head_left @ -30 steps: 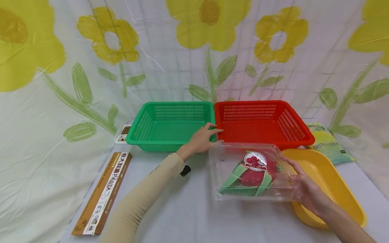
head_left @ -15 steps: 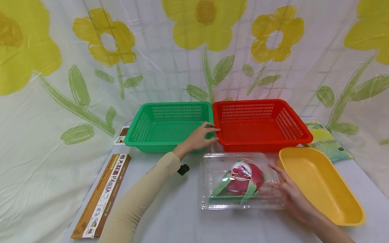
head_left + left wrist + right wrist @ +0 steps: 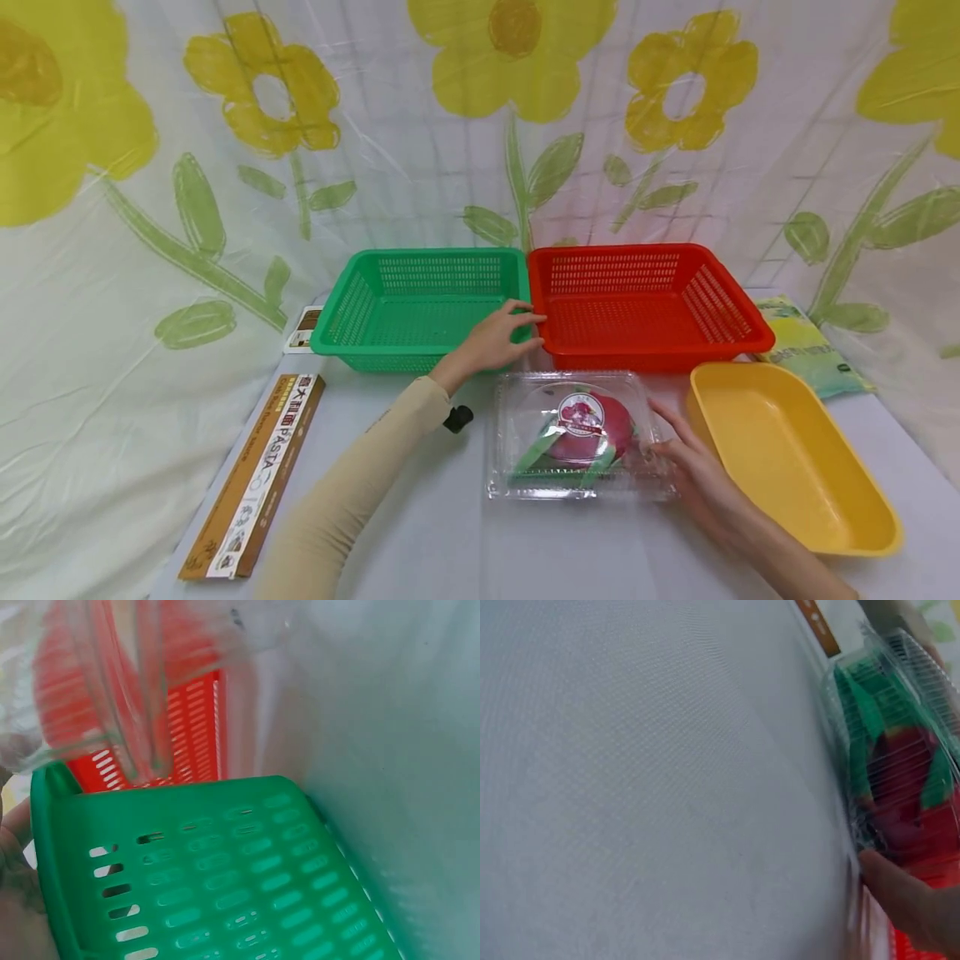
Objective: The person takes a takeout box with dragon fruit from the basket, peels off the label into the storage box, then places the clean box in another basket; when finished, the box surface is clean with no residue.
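My right hand [image 3: 712,475] grips the right end of a clear plastic clamshell box [image 3: 498,450] in front of the red basket [image 3: 660,358]. Inside the box is a red fruit-like thing with green strips [image 3: 536,454], under a round label on the lid. The right wrist view shows the thumb [image 3: 900,896] at the box's edge. Whether the box touches the table cannot be told. Over the front inner corner of the green basket [image 3: 405,362], my left hand [image 3: 491,340] has its fingers apart, with fingertips near or touching the red basket's corner.
A yellow tray [image 3: 795,467] lies right of the right hand. Behind it is a yellow-green packet [image 3: 813,350]. A long pasta box [image 3: 255,479] lies at left, a small card-like pack [image 3: 302,332] beside the green basket. A black object [image 3: 457,418] sits below the left wrist.
The right hand has brought the clear box leftward, away from the yellow tray, and it now looks flatter. My left hand has stayed near the baskets' meeting corners.
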{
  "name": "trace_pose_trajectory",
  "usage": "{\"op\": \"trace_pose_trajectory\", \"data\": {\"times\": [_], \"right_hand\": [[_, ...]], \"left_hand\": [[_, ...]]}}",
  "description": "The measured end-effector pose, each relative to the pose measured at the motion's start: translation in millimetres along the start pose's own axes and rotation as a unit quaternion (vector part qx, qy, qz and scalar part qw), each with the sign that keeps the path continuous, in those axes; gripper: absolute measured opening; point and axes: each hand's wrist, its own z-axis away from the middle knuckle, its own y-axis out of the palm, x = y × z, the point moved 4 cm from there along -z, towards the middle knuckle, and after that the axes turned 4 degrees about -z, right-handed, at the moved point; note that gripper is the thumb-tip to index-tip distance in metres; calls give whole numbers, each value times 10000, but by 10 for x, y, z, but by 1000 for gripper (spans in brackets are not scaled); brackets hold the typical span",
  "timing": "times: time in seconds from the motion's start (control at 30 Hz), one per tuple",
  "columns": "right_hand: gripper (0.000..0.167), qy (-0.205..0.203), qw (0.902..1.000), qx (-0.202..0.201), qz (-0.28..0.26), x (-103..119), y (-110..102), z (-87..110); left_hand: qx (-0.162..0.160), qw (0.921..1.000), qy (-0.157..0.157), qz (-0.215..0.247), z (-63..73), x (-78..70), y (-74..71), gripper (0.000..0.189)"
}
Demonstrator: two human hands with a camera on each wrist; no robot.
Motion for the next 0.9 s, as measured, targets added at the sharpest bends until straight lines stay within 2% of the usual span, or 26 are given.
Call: {"op": "trace_pose_trajectory", "data": {"times": [0.13,0.23,0.3,0.4,0.5,0.63,0.77,0.9], "right_hand": [[67,343,9980,-261,455,74,11,0],[68,429,9923,-494,1048,133,2,25],[69,283,9880,-518,1425,175,9,37],[70,-186,9761,-518,2101,246,31,40],[70,-714,9633,-541,2529,321,62,34],[68,-1334,9435,-617,2971,424,93,17],[63,-1934,9124,-807,3517,559,100,19],[63,-2335,8800,-1094,3989,710,98,40]], "left_hand": [[-173,9998,106,14,107,-20,-36,50],[-703,9967,311,255,233,-36,-75,48],[-1136,9907,466,593,338,-41,-95,45],[-1718,9767,708,1070,503,-45,-105,42],[-2015,9653,876,1411,656,-76,-102,41],[-1967,9608,1025,1662,824,-163,-76,43],[-1720,9660,962,1676,945,-212,12,50],[-1531,9719,1040,1454,993,-223,125,57]]}}
